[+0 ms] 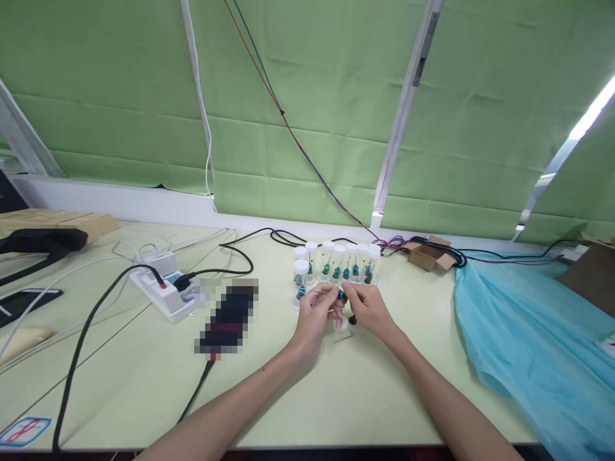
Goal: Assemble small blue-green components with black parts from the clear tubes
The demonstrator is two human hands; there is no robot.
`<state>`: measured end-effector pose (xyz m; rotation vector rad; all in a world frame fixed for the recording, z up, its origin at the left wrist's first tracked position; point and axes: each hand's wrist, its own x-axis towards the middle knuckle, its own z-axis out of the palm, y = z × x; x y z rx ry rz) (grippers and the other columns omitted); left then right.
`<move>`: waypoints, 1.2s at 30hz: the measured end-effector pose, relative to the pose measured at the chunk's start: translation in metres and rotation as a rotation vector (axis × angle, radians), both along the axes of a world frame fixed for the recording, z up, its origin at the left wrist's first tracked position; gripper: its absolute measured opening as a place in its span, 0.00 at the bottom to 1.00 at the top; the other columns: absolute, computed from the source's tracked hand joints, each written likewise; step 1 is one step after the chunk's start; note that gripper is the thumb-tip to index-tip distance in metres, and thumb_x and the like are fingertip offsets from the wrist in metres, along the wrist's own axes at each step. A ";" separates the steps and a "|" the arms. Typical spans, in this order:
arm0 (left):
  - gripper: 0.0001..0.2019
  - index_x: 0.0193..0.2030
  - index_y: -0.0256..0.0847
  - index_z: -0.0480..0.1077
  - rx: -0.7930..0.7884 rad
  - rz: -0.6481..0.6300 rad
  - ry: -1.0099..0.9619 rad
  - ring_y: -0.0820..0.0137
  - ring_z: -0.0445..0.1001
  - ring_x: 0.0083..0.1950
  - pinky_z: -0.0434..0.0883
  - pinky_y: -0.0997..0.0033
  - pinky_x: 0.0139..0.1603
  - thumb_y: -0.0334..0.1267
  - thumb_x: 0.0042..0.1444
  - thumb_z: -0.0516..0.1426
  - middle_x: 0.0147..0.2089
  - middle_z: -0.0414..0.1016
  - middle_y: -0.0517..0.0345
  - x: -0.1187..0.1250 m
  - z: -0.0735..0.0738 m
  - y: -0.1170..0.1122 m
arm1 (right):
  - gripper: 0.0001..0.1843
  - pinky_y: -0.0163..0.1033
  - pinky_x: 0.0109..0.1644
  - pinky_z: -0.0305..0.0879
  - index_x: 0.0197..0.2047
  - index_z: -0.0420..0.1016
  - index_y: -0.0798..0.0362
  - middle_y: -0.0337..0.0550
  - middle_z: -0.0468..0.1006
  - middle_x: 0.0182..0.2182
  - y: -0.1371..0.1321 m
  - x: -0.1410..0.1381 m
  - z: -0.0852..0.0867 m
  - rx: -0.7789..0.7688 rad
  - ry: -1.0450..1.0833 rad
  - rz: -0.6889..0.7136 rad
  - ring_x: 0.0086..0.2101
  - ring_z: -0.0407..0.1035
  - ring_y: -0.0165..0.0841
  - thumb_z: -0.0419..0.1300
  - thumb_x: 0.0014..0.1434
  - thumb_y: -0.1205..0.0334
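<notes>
Two bare forearms (250, 397) reach in from the near edge of the worktop (327, 400), and where they meet, past its middle, the left hand (313, 318) and right hand (369, 308) are working fingertip to fingertip. Between them sits a small blue piece (341, 295): the left grip pinches it, and the right grip looks closed on its other side, though the fingers cover much of it. Thin metal rods (321, 292) lie across the left fingers; I cannot tell whether they are joined to the piece

Toward the far edge stand white-capped clear vials (338, 260) with green and blue pieces inside. Just below the hands lie a white cap (341, 326), a round black part (353, 319) and an L-shaped metal key (344, 337)

With so little surface to pinch, I reckon a slip could send the piece skittering toward the near edge. A careless wrist could sweep the cap or black part away, and left knuckles swinging forward could tip the nearest vial. Over toward the left edge, a black cable (198, 392) runs close by the left forearm to a blurred-out dark device (227, 317); an elbow drifting outward might drag both
</notes>
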<state>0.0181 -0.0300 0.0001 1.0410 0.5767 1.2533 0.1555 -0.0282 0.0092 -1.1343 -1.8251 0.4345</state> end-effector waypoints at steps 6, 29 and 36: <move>0.12 0.32 0.37 0.68 -0.027 0.006 -0.022 0.76 0.65 0.20 0.64 0.75 0.19 0.44 0.53 0.61 0.24 0.68 0.60 -0.001 0.001 0.000 | 0.23 0.33 0.26 0.49 0.22 0.61 0.53 0.33 0.57 0.17 0.002 0.001 -0.003 0.028 0.017 -0.042 0.20 0.51 0.26 0.47 0.66 0.52; 0.13 0.32 0.37 0.68 -0.004 -0.019 -0.008 0.75 0.66 0.20 0.64 0.75 0.18 0.46 0.52 0.62 0.24 0.68 0.61 0.000 0.003 -0.002 | 0.27 0.33 0.27 0.53 0.20 0.64 0.54 0.37 0.65 0.17 0.000 0.001 -0.001 0.008 0.014 -0.017 0.20 0.58 0.27 0.46 0.67 0.51; 0.13 0.32 0.37 0.68 -0.012 -0.017 -0.020 0.75 0.66 0.20 0.64 0.75 0.18 0.46 0.52 0.61 0.24 0.67 0.61 0.000 0.002 -0.002 | 0.25 0.34 0.25 0.50 0.21 0.61 0.53 0.34 0.58 0.16 0.002 0.001 -0.003 0.034 0.030 -0.049 0.19 0.52 0.26 0.46 0.67 0.50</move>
